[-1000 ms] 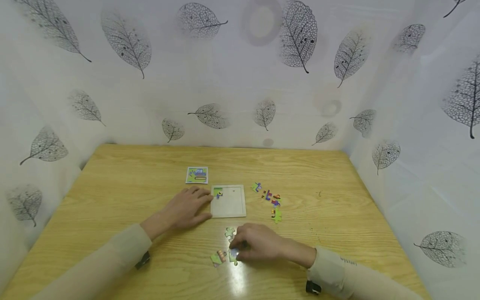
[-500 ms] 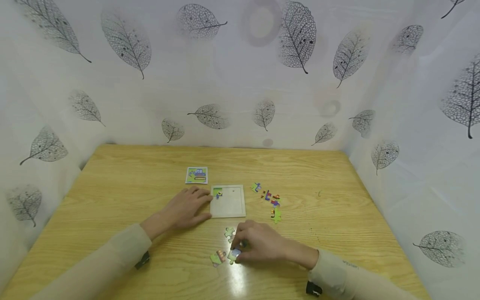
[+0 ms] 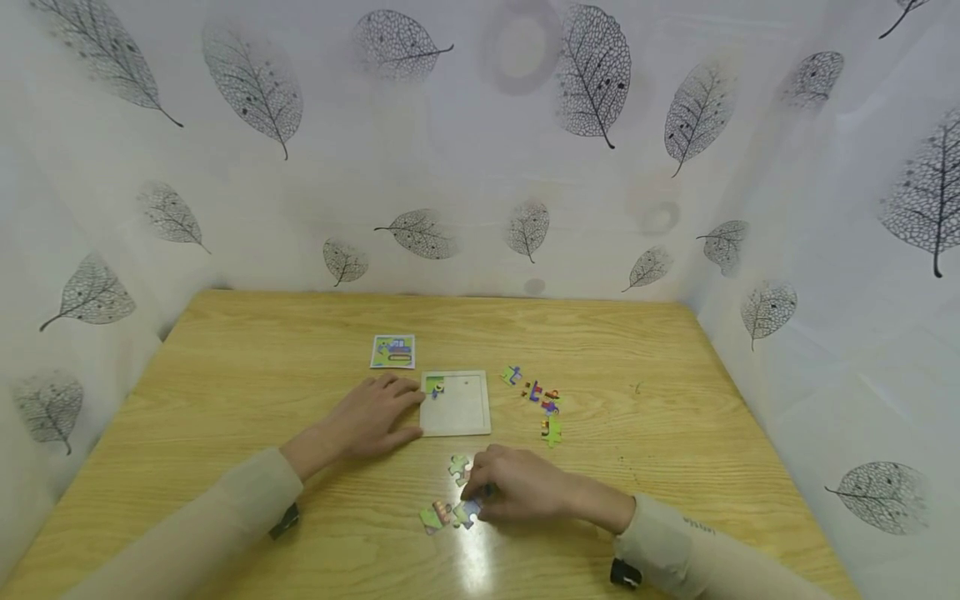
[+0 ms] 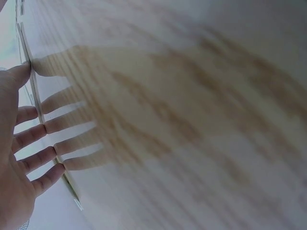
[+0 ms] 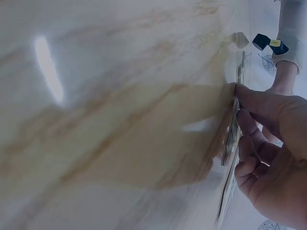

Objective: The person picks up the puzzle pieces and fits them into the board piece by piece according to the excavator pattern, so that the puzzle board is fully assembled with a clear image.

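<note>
The right hand point(image 3: 521, 485) pinches a bluish puzzle piece point(image 3: 465, 513) between thumb and fingers; the left hand point(image 3: 373, 415), its fingers apart, touches the tray point(image 3: 461, 419) at its left side. Just beyond the right fingertips lies a green piece point(image 3: 457, 465), and left of them a pinkish-green piece point(image 3: 432, 518); whether it touches the bluish one, I cannot tell. A picture card point(image 3: 392, 352) lies beyond the left fingers. The right hand hides part of the bluish piece.
</note>
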`<state>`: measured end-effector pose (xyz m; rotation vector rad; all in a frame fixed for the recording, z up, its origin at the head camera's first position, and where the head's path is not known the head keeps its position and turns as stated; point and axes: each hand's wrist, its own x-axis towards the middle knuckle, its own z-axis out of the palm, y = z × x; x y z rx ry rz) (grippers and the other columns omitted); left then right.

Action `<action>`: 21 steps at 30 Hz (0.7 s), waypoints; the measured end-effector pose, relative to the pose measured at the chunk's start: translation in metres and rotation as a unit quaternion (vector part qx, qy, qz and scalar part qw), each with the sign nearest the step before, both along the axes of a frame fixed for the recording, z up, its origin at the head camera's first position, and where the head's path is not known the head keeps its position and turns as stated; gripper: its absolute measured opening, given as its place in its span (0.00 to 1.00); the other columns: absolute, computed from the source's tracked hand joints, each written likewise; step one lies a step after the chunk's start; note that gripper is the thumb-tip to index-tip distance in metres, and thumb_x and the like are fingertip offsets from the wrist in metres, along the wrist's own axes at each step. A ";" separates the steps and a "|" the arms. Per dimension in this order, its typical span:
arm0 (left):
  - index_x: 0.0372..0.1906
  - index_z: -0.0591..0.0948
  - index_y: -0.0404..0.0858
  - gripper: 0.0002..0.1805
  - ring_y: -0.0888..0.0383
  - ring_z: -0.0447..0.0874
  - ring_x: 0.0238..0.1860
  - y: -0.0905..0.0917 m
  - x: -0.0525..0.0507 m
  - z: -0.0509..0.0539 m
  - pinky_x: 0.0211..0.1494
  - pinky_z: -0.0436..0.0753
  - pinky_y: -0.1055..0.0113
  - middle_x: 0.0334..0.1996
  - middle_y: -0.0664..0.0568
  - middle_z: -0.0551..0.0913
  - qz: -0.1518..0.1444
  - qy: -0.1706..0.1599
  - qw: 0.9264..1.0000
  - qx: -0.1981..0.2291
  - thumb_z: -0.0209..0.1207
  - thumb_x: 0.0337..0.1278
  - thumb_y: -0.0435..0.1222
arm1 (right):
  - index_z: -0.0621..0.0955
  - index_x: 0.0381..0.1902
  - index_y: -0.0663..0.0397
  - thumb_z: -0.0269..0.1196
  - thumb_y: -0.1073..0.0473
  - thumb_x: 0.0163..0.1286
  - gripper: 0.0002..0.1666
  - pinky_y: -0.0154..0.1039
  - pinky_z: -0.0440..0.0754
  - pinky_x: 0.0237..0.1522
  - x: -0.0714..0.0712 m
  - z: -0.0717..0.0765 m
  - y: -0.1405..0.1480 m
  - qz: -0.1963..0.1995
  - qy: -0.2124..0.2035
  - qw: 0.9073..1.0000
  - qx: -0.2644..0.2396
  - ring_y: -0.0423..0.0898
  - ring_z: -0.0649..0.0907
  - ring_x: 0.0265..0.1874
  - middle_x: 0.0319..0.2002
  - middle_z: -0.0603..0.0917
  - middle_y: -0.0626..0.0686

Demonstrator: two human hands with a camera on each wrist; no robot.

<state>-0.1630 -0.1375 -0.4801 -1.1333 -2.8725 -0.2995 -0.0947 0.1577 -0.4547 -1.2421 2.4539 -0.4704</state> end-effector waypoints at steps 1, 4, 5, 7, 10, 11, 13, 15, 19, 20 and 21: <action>0.66 0.82 0.40 0.30 0.43 0.78 0.66 0.000 0.000 0.000 0.67 0.83 0.43 0.65 0.44 0.83 0.000 0.000 1.000 0.000 0.61 0.71 0.56 | 0.91 0.50 0.41 0.75 0.55 0.64 0.15 0.22 0.77 0.47 0.000 0.000 0.000 -0.002 -0.001 1.000 -0.002 0.29 0.76 0.41 0.41 0.86 0.39; 0.66 0.82 0.40 0.30 0.43 0.78 0.66 0.000 0.000 0.000 0.67 0.83 0.42 0.65 0.43 0.83 0.002 -0.002 1.000 0.002 0.62 0.71 0.56 | 0.90 0.48 0.41 0.76 0.55 0.62 0.15 0.24 0.77 0.47 -0.001 -0.001 0.000 -0.017 -0.009 1.000 -0.009 0.29 0.76 0.41 0.41 0.85 0.38; 0.66 0.82 0.40 0.30 0.43 0.78 0.66 0.000 0.000 0.000 0.68 0.83 0.42 0.65 0.43 0.83 0.002 -0.003 1.000 0.002 0.62 0.70 0.56 | 0.90 0.47 0.40 0.76 0.55 0.62 0.15 0.24 0.78 0.47 -0.001 -0.001 0.000 -0.023 -0.013 1.000 -0.013 0.29 0.76 0.42 0.41 0.85 0.38; 0.66 0.82 0.40 0.30 0.43 0.79 0.67 0.000 0.000 0.000 0.68 0.83 0.42 0.65 0.43 0.83 0.002 -0.003 1.000 0.001 0.62 0.70 0.56 | 0.89 0.45 0.39 0.76 0.55 0.62 0.13 0.24 0.79 0.48 -0.001 -0.001 0.000 -0.037 -0.026 0.999 -0.022 0.29 0.77 0.42 0.41 0.86 0.36; 0.66 0.82 0.40 0.30 0.42 0.79 0.67 0.000 0.000 0.001 0.68 0.83 0.42 0.65 0.43 0.83 0.001 -0.001 1.000 0.001 0.61 0.70 0.56 | 0.89 0.41 0.38 0.76 0.55 0.64 0.09 0.25 0.80 0.47 -0.002 -0.002 0.001 -0.061 -0.055 0.996 -0.045 0.28 0.79 0.41 0.39 0.87 0.35; 0.66 0.82 0.40 0.30 0.42 0.79 0.66 0.000 0.000 0.001 0.68 0.83 0.42 0.65 0.43 0.83 0.001 -0.001 1.000 0.001 0.61 0.70 0.56 | 0.89 0.40 0.38 0.75 0.56 0.64 0.08 0.25 0.81 0.47 -0.002 -0.002 0.001 -0.070 -0.073 0.993 -0.055 0.27 0.80 0.39 0.38 0.88 0.35; 0.65 0.82 0.40 0.30 0.42 0.79 0.66 -0.001 0.000 0.001 0.67 0.83 0.42 0.65 0.43 0.83 0.000 0.003 1.000 0.003 0.62 0.70 0.56 | 0.88 0.38 0.40 0.75 0.58 0.66 0.06 0.26 0.82 0.45 -0.004 -0.003 0.003 -0.088 -0.116 0.986 -0.083 0.28 0.81 0.37 0.36 0.89 0.37; 0.65 0.82 0.39 0.30 0.42 0.79 0.66 -0.001 0.000 0.001 0.67 0.83 0.42 0.65 0.43 0.83 -0.001 0.002 1.000 0.005 0.62 0.70 0.55 | 0.88 0.37 0.41 0.74 0.59 0.66 0.05 0.27 0.83 0.43 -0.006 -0.003 0.005 -0.111 -0.163 0.974 -0.108 0.28 0.82 0.35 0.35 0.89 0.39; 0.65 0.82 0.39 0.30 0.41 0.79 0.65 -0.001 0.001 0.001 0.67 0.83 0.41 0.65 0.42 0.83 -0.004 0.000 1.000 0.005 0.62 0.70 0.55 | 0.89 0.37 0.46 0.73 0.60 0.67 0.03 0.28 0.84 0.37 -0.014 -0.004 0.009 -0.140 -0.224 0.952 -0.155 0.32 0.83 0.32 0.34 0.90 0.45; 0.66 0.82 0.39 0.30 0.41 0.79 0.65 -0.001 0.001 0.002 0.67 0.83 0.41 0.65 0.42 0.83 -0.004 0.000 1.000 0.004 0.62 0.70 0.55 | 0.89 0.38 0.48 0.73 0.60 0.67 0.03 0.28 0.84 0.36 -0.017 -0.004 0.010 -0.146 -0.231 0.948 -0.163 0.33 0.83 0.31 0.34 0.90 0.46; 0.66 0.82 0.39 0.30 0.41 0.79 0.65 -0.001 0.001 0.002 0.67 0.83 0.41 0.65 0.42 0.83 -0.004 -0.002 1.000 0.004 0.62 0.70 0.55 | 0.89 0.38 0.49 0.73 0.60 0.68 0.03 0.28 0.83 0.35 -0.020 -0.004 0.011 -0.149 -0.235 0.945 -0.170 0.34 0.83 0.31 0.34 0.90 0.47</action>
